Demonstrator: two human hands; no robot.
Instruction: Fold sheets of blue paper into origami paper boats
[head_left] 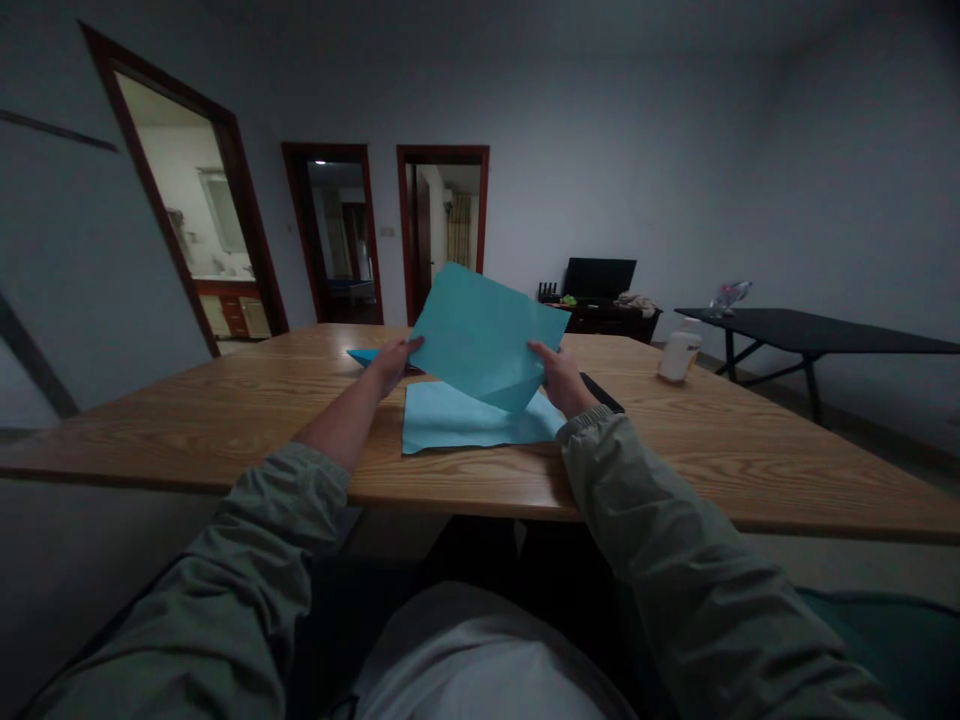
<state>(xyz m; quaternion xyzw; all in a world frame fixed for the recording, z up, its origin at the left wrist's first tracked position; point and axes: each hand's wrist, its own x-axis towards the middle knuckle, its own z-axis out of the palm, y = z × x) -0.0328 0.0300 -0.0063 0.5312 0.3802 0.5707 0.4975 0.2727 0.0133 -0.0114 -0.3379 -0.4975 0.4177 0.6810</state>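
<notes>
A teal sheet [487,335] is held up, tilted, above the wooden table. My left hand [394,362] pinches its left edge, and my right hand [561,375] grips its right edge. Beneath it a light blue sheet [465,422] lies on the table near the front edge, partly covered from view by the raised one. Behind my left hand is a darker blue item [363,355], mostly hidden. A flat black object [602,392] rests on the table just beyond my right hand.
On the right part of the wooden table [712,450] stands a white bottle [679,352]. Farther right is a black table [825,330] with a clear, shiny object [729,297] on it. A dark screen [600,278] stands on a low cabinet [615,322] by the back wall.
</notes>
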